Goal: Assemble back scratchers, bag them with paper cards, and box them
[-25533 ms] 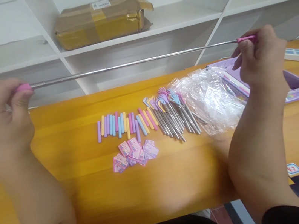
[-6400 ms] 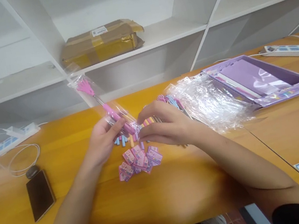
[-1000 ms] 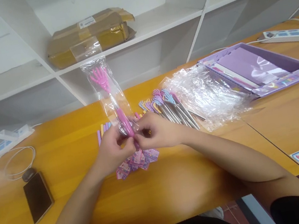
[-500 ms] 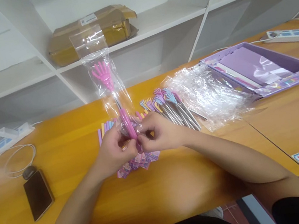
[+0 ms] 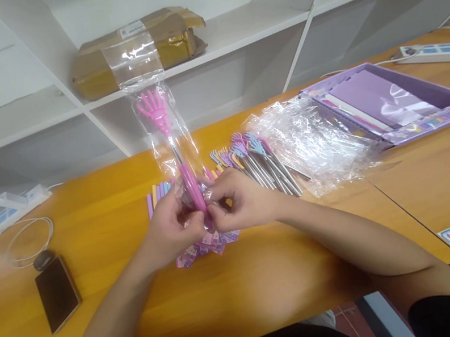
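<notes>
A pink back scratcher with a hand-shaped head and metal shaft sits inside a clear plastic bag, tilted with its head up and away from me. My left hand pinches the bag at the lower end of the pink handle. From the other side, my right hand pinches the same end, fingertips nearly meeting the left ones. Behind and under my hands lie several coloured handles and a pile of small printed cards, both partly hidden.
Right of my hands are several metal-shafted back scratchers, a heap of clear bags and an open purple box. A phone, a mouse-like dark object and a power strip lie left. A taped carton rests on the shelf.
Both hands keep their pinch at the handle's end. The bag and back scratcher have shifted only very slightly; the bag's top looks a little flatter.
</notes>
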Demonstrator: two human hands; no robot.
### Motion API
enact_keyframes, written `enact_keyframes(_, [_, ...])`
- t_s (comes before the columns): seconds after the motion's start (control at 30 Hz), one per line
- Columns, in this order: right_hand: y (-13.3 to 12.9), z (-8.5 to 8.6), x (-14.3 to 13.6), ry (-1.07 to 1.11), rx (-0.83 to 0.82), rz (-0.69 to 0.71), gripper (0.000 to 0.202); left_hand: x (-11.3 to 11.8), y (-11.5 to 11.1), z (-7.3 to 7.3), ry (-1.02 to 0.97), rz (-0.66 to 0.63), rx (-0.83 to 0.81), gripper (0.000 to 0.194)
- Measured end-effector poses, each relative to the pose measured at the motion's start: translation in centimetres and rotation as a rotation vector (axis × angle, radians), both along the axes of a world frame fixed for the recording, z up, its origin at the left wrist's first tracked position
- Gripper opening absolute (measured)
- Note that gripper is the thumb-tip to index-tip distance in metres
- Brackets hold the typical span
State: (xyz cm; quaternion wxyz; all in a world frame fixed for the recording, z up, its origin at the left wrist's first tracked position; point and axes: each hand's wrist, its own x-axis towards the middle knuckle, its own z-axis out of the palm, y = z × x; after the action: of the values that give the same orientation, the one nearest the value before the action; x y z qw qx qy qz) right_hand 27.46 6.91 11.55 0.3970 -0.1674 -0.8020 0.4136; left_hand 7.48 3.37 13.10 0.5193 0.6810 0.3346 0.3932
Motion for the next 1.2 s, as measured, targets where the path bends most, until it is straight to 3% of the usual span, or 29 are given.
enact_keyframes(0.5, [0.8,-0.1,0.6,0.101,-0.119,0.208,0.025,-0.2,0.4,-0.6,-0.074,0.011,-0.069,0.049])
enact_keyframes(0.67, [0.9,0.0,0.6,0.127,-0.284,0.269,0.021,-0.8,1.0,-1.2,-0.06,0.022,-0.052,0.037])
enact_keyframes(0.77, [1.1,-0.3,0.4,0.087,-0.26,0.245,0.019,-1.2,1.6,-1.4,-0.102,0.046,-0.071,0.028])
enact_keyframes(0.87, [0.8,-1.6,-0.4,0.008,-0.21,0.137,0.02,-1.6,2.4,-1.2,-0.129,0.117,-0.103,0.031])
enact_keyframes(1.0, [-1.9,-5.1,-1.3,-0.093,-0.255,0.115,0.022,-2.5,3.0,-1.9,-0.077,0.291,-0.123,0.037])
enact_keyframes(1.1, [-5.2,-8.1,-0.9,-0.202,-0.271,0.161,0.021,-3.7,2.5,-4.4,-0.039,0.385,-0.141,0.033])
enact_keyframes(1.2, [-8.0,-9.8,-0.2,-0.342,-0.177,0.24,0.013,-5.0,0.9,-7.8,-0.023,0.446,-0.216,0.039])
